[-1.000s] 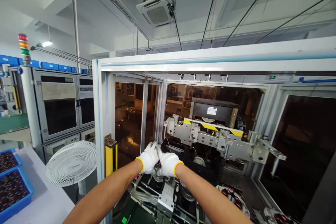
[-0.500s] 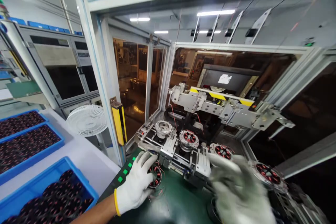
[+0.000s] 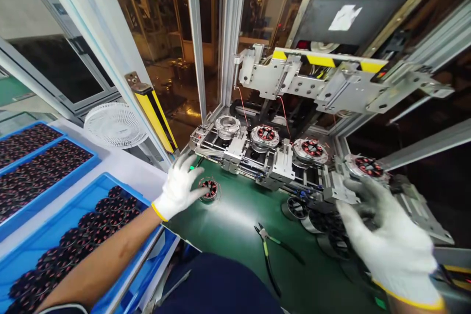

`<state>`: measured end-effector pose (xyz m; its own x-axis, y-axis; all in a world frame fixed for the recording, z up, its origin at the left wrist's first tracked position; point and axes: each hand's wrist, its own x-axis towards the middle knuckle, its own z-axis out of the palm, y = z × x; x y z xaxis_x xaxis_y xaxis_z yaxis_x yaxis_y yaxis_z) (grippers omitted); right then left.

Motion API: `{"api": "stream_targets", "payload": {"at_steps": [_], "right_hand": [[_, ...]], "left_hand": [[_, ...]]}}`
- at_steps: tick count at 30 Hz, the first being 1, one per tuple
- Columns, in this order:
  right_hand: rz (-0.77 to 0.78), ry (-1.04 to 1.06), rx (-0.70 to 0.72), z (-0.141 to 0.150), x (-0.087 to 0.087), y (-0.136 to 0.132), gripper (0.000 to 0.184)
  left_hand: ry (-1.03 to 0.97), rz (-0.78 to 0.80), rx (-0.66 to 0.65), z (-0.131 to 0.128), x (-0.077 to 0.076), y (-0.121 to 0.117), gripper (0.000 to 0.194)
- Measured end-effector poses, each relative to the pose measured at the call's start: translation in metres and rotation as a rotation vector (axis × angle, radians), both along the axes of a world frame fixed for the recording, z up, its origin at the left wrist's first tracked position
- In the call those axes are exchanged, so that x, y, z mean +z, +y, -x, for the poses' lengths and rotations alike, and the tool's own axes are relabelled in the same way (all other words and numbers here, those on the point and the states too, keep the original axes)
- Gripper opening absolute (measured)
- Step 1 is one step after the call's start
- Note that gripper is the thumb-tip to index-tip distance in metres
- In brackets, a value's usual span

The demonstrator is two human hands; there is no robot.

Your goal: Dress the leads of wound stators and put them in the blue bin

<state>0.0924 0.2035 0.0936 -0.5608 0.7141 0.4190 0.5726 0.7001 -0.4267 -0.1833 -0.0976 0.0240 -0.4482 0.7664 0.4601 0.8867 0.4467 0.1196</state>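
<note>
My left hand point(image 3: 179, 187), in a white glove with a yellow cuff, is open with its fingers spread. Its thumb tip is beside, perhaps touching, a small wound motor stator point(image 3: 209, 189) lying on the green bench. My right hand point(image 3: 390, 238), gloved alike and slightly blurred, is open, with thumb and fingers apart and nothing visible between them. It is close to the rightmost ring holder, where a stator with red windings point(image 3: 369, 167) sits. Two more stators point(image 3: 266, 133) rest in the middle holders. The leftmost holder point(image 3: 227, 126) is a bare metal ring.
Cutting pliers point(image 3: 265, 245) lie on the green bench point(image 3: 235, 235). Several metal cylinders point(image 3: 294, 207) stand at its right. Blue trays point(image 3: 106, 181) full of stators are at left, with a white fan point(image 3: 116, 125) behind. A machine bar point(image 3: 312, 76) spans above the holders.
My hands were together at the leftmost holder, then parted. The left hand has eased off the stator on the bench; the right has moved far right. The view has tilted down.
</note>
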Motion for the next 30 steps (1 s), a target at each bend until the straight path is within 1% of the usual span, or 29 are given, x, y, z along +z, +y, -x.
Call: {"api": "stream_targets", "payload": {"at_steps": [1, 2, 3, 5, 6, 7, 8, 9, 11, 13, 15, 17, 21, 24, 27, 30], "right_hand": [[-0.011, -0.038, 0.009, 0.002, 0.008, 0.009, 0.061], [-0.028, -0.08, 0.034, 0.008, 0.017, 0.018, 0.06], [-0.056, -0.127, 0.076, 0.018, 0.026, 0.026, 0.059], [-0.096, -0.212, 0.198, 0.048, 0.041, 0.041, 0.058], [-0.112, -0.258, 0.264, 0.067, 0.047, 0.047, 0.058], [-0.113, -0.311, 0.314, 0.086, 0.051, 0.053, 0.058], [-0.107, -0.348, 0.339, 0.105, 0.055, 0.057, 0.06], [-0.093, -0.373, 0.365, 0.123, 0.057, 0.061, 0.061], [-0.047, -0.39, 0.424, 0.153, 0.058, 0.066, 0.068], [-0.004, -0.416, 0.475, 0.175, 0.058, 0.068, 0.079], [0.021, -0.474, 0.496, 0.189, 0.057, 0.068, 0.088], [0.016, -0.546, 0.5, 0.199, 0.054, 0.069, 0.091], [-0.025, -0.624, 0.497, 0.215, 0.047, 0.072, 0.093], [-0.021, -0.681, 0.507, 0.224, 0.038, 0.071, 0.103], [-0.028, -0.785, 0.522, 0.226, 0.027, 0.065, 0.118], [-0.134, -0.838, 0.517, 0.222, 0.017, 0.058, 0.122]], "left_hand": [[0.047, -0.002, -0.03, 0.008, 0.019, 0.005, 0.056], [0.096, 0.022, -0.088, 0.016, 0.04, 0.015, 0.059], [0.146, 0.043, -0.152, 0.024, 0.061, 0.029, 0.061], [0.226, 0.106, -0.274, 0.038, 0.097, 0.066, 0.062], [0.259, 0.14, -0.343, 0.044, 0.112, 0.088, 0.063], [0.285, 0.185, -0.402, 0.049, 0.122, 0.112, 0.062], [0.304, 0.215, -0.431, 0.053, 0.128, 0.135, 0.061], [0.312, 0.236, -0.442, 0.055, 0.131, 0.157, 0.062], [0.292, 0.293, -0.442, 0.057, 0.126, 0.196, 0.064], [0.251, 0.345, -0.406, 0.056, 0.114, 0.225, 0.064], [0.225, 0.387, -0.365, 0.054, 0.102, 0.245, 0.064], [0.211, 0.433, -0.333, 0.053, 0.094, 0.258, 0.067], [0.171, 0.565, -0.318, 0.055, 0.089, 0.266, 0.073], [0.133, 0.621, -0.324, 0.06, 0.085, 0.265, 0.078], [0.13, 0.593, -0.325, 0.065, 0.075, 0.264, 0.092], [0.205, 0.521, -0.312, 0.066, 0.065, 0.264, 0.109]]}}
